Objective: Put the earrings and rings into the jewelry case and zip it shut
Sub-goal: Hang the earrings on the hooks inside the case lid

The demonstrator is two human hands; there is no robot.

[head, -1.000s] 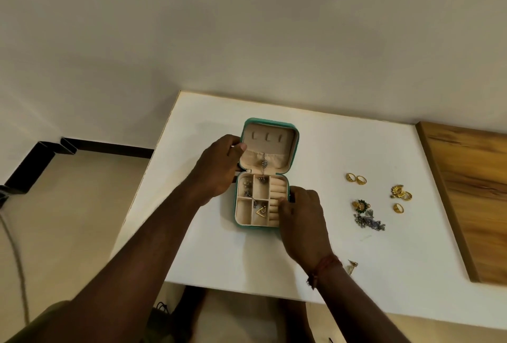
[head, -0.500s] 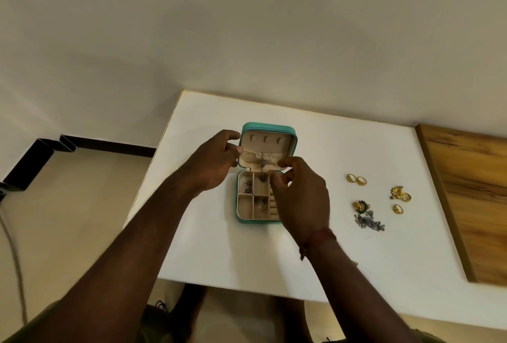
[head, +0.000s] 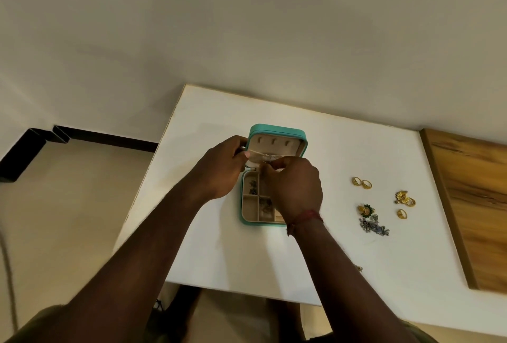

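Observation:
A teal jewelry case (head: 275, 130) stands open on the white table (head: 343, 150), its lid tilted up and its beige compartments holding small pieces. My left hand (head: 219, 169) grips the lid's left edge and pinches the beige pocket flap. My right hand (head: 295, 186) hovers over the tray and pinches a small silvery piece at the lid pocket. To the right lie two gold rings (head: 361, 183), a gold flower earring with a ring (head: 404, 197), a single gold ring (head: 401, 214), a green-gold earring (head: 365, 209) and a silver-blue earring cluster (head: 373, 226).
A wooden board (head: 472, 205) covers the table's right end. A tiny gold piece (head: 359, 268) lies near the front edge, right of my right forearm. The wall rises just behind the table, and the floor drops away at the left.
My right hand rose from the case's right side to the lid pocket and pinched a small piece there. My left hand stayed on the lid's left edge.

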